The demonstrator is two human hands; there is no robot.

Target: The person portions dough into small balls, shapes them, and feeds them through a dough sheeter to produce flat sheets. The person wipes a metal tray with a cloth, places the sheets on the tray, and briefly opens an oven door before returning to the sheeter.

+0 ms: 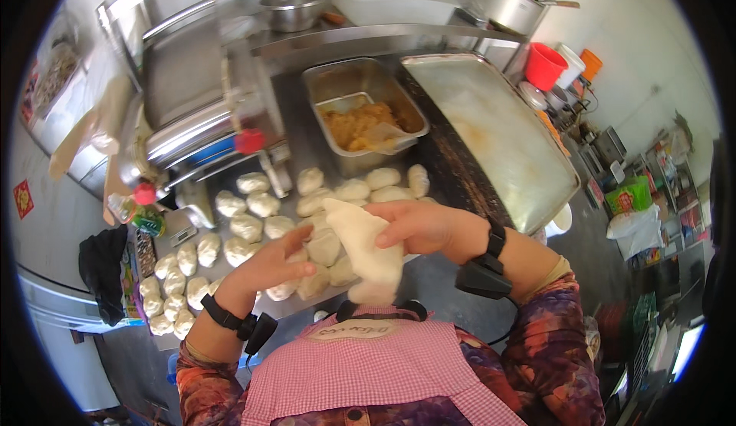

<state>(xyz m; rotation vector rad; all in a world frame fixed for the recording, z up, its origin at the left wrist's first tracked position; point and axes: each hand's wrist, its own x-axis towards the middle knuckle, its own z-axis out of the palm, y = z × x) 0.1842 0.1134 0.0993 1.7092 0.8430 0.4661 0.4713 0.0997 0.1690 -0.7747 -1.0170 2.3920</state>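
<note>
Steel is covering most of this kitchen surface (452,169), which is carrying everything around one landmark, the rectangular steel pan of orange filling (365,112). Just in front of that pan, portioned dough balls (253,231) are lying in loose rows that are spreading leftward toward the surface's near-left edge, some touching each other. Right of the pan, a large empty baking tray (498,131) is lying at an angle, its far corner reaching the surface's right edge. Left of the pan, a dough roller machine (203,131) with red knobs is crowding that side. Behind the pan, a shelf is bearing a steel bowl (294,6).

Nearer the person than the pan, a flattened piece of dough (364,246) is hanging above the front edge of the surface. The right hand (418,227) is gripping its upper edge with curled fingers; the left hand (272,265) is lying open-fingered against its lower left side. Bare steel is showing only between the pan and the tray.
</note>
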